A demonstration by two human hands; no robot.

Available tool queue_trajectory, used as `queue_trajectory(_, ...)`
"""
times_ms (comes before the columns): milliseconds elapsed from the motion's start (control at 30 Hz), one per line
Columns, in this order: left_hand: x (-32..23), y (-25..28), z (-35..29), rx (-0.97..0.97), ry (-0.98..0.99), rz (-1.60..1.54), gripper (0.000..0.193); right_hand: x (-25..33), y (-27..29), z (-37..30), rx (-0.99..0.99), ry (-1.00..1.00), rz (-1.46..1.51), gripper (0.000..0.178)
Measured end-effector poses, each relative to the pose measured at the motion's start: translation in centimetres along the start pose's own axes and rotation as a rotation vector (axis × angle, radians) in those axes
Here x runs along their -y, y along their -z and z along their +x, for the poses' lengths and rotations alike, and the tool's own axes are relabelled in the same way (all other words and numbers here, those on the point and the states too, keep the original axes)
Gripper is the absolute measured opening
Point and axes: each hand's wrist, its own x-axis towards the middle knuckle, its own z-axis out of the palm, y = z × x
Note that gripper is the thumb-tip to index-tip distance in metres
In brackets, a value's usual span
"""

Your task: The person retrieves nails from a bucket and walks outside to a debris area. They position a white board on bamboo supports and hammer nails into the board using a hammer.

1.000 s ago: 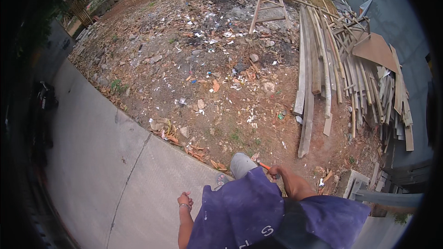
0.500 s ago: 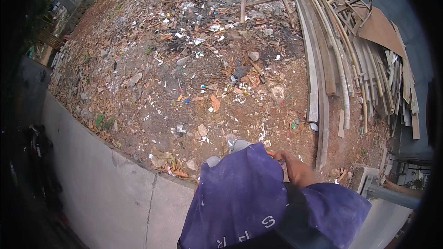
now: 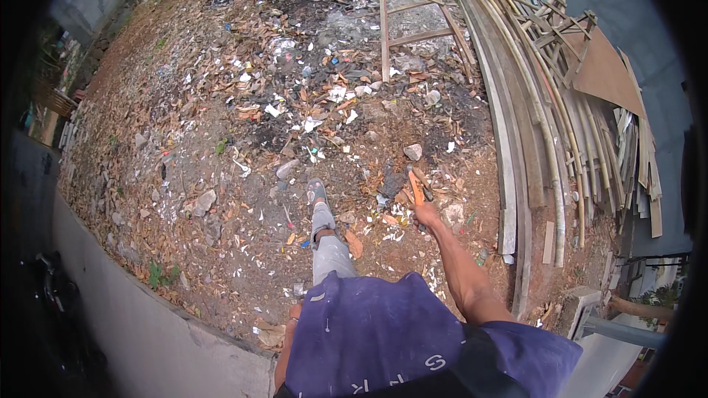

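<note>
My right hand (image 3: 425, 214) is stretched out ahead over the littered ground, its fingers wrapped round an orange tool (image 3: 417, 188). The tool is slim with a greyish tip pointing away from me; its exact kind is too small to make out. Just beyond the hand, a short brown stick (image 3: 422, 177) lies by the tool's tip. My left forearm (image 3: 286, 346) hangs low beside the purple shirt (image 3: 376, 324); the fingers there are hidden, so their state does not show. A leg in grey trousers (image 3: 332, 254) and a sandalled foot (image 3: 317, 191) are stepping forward.
Long planks (image 3: 509, 140) and bamboo poles (image 3: 542, 103) are piled along the right, near a brown board (image 3: 608, 74). A wooden frame (image 3: 420, 37) lies ahead. Stones (image 3: 205, 203), dry leaves and scraps cover the soil. A concrete strip (image 3: 147, 317) runs along the left.
My right hand has swung forward from close to my body, bringing the orange tool into plain view. My leg and foot have come out ahead, and the view has moved forward over the ground.
</note>
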Motion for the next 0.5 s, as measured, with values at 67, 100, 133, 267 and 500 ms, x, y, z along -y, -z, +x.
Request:
queue_trajectory(67,-8.7,-4.0,2.6,0.025,0.027,0.027,0.048,3.8,-2.6,5.4,-0.021,-0.025,0.0,0.022)
queue_trajectory(100,-12.9,-6.3,4.3,0.05,0.028,0.035,0.049,6.6,-3.7,6.8,0.002,-0.025,0.028,0.023)
queue_trajectory(133,-17.8,-8.5,5.3,0.078,0.028,0.045,0.049,10.3,-5.3,7.6,0.029,-0.028,0.062,0.024)
queue_trajectory(267,-36.3,-19.1,2.7,0.286,-0.033,0.1,0.055,22.3,-8.4,8.7,0.056,0.13,-0.021,0.033)
queue_trajectory(500,-60.4,-41.3,-11.2,0.742,-0.23,0.422,0.065,41.1,-11.8,5.2,-0.112,0.578,-0.273,0.032)
